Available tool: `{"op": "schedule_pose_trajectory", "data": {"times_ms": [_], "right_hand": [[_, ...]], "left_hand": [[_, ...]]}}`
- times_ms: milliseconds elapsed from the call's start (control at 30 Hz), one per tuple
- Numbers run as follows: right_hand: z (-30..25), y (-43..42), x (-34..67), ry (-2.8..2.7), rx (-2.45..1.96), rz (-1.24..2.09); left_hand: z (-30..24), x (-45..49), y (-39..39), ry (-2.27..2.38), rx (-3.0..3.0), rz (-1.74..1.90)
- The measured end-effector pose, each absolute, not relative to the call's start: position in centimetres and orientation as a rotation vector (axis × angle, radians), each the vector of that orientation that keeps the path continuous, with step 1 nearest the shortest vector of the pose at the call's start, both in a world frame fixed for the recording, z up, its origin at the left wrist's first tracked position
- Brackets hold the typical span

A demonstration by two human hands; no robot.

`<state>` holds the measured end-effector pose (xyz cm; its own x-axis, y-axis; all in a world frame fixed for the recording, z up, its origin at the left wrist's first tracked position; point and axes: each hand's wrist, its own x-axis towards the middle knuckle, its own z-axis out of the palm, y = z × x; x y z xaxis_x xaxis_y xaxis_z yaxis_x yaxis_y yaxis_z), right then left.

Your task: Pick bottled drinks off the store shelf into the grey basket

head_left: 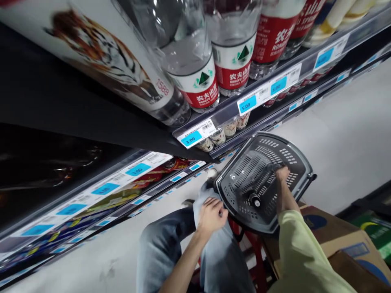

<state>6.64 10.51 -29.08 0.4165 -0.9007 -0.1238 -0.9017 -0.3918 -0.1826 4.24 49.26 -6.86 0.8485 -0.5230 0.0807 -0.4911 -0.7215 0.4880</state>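
My right hand reaches into a dark grey plastic basket with slotted sides. Its fingers are closed around the end of a clear plastic bottle, which is partly blurred against the slots. In the basket, close to that bottle, a white bottle cap faces up; whether it belongs to the same bottle is hard to tell. My left hand rests on my jeans at the knee, fingers curled in with nothing showing in them.
At upper left, a shelf holds water bottles with red and white labels and a tall bottle with a tiger print. Price tags line the shelf edges. Cardboard boxes stand at right, beside green packaging.
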Motion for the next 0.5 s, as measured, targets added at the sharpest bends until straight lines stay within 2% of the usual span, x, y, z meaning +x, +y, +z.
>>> {"op": "schedule_pose_trajectory", "data": {"times_ms": [133, 233, 367, 500], "right_hand": [[-27.1, 12.4, 6.6, 1.707, -2.262, -0.025], [-25.7, 17.4, 6.2, 1.776, -2.047, -0.125], [-23.7, 26.8, 5.2, 1.350, -2.010, -0.241], [-21.2, 34.9, 4.2, 1.116, -1.848, -0.182]], "left_hand": [[-7.6, 4.1, 48.4, -0.736, 2.561, -0.114], [-8.1, 3.8, 47.9, -0.701, 2.615, -0.200], [-8.2, 3.6, 47.2, -0.583, 2.679, -0.377], [-7.7, 3.6, 47.0, -0.506, 2.651, -0.505]]}}
